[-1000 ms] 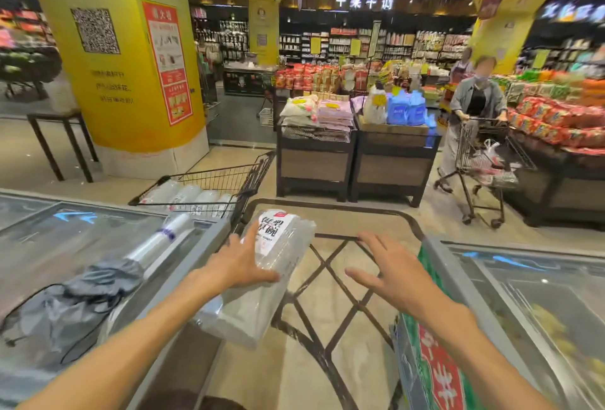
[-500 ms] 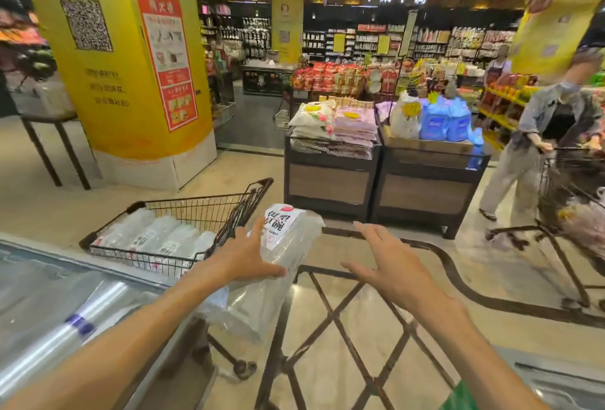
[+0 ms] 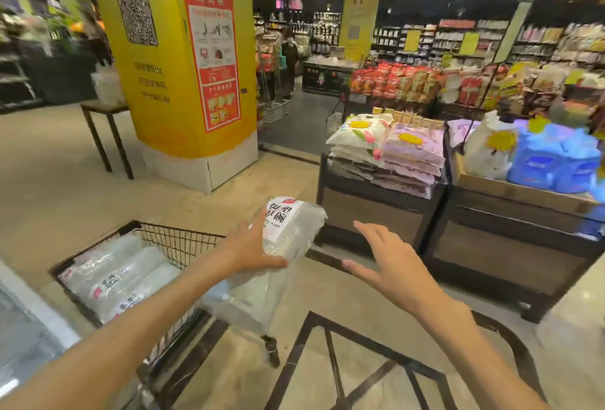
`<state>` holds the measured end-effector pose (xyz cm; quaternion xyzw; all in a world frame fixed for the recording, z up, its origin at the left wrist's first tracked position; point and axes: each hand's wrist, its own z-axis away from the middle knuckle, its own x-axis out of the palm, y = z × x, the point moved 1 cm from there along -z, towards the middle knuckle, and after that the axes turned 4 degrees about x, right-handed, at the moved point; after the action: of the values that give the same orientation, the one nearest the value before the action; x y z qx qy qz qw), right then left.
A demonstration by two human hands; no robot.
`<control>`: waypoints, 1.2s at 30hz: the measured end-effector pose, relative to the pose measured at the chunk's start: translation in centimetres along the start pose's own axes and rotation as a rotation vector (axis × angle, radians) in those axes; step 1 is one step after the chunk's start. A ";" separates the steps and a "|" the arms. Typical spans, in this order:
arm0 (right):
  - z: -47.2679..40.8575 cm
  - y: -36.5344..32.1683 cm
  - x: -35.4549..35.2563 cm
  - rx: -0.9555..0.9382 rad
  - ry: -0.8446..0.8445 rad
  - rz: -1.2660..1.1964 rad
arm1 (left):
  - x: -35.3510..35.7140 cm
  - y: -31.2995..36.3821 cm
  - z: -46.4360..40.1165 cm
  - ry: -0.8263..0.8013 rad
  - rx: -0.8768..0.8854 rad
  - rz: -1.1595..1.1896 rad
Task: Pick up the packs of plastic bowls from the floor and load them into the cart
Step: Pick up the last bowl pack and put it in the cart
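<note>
The beige tiled floor (image 3: 65, 187), with a dark inlaid line pattern at six o'clock, carries a black wire cart (image 3: 170, 242) at eight o'clock, and inside the cart clear packs of plastic bowls (image 3: 114, 275) lie side by side. A yellow pillar (image 3: 176, 66) stands on the floor at eleven o'clock, with a small dark table (image 3: 104, 108) just beside it at ten o'clock. At two to three o'clock two dark display stands (image 3: 458, 213) rest on the floor, touching each other and stacked with bagged goods.

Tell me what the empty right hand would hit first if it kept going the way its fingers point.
Probably the clear plastic-wrapped pack of bowls that the left hand holds; the right hand points up-left toward it, though depth is unclear.
</note>
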<state>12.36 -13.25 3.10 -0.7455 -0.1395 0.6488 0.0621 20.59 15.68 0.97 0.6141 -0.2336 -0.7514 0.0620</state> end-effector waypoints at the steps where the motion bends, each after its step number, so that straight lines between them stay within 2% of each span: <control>1: -2.8 1.1 0.4 -0.020 0.002 -0.003 | -0.3 -0.2 -2.7 0.010 -0.010 -0.005; 9: -26.0 5.0 3.6 -0.205 -0.073 0.005 | -3.7 -3.5 -23.1 0.105 -0.134 0.036; 17: -47.9 2.6 8.4 -0.468 -0.168 -0.025 | -8.6 -10.3 -33.5 0.194 -0.414 0.085; 23: -62.5 -3.5 14.0 -0.752 -0.195 -0.040 | -10.2 -18.3 -37.2 0.334 -0.693 0.167; 27: -70.4 -9.1 17.5 -0.968 -0.258 -0.074 | -11.0 -22.2 -37.2 0.493 -0.903 0.240; 33: -75.6 -20.4 22.1 -1.320 -0.372 -0.074 | -10.6 -26.9 -32.9 0.700 -1.280 0.297; 35: -76.1 -22.6 22.8 -1.357 -0.369 -0.089 | -10.4 -27.4 -31.8 0.684 -1.320 0.339; 36: -75.8 -25.4 24.3 -1.438 -0.412 -0.120 | -9.9 -28.1 -30.3 0.734 -1.417 0.346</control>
<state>86.66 24.69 -1.64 -0.4569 -0.5783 0.5194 -0.4324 57.21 35.91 -6.29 0.5913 0.2407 -0.4516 0.6233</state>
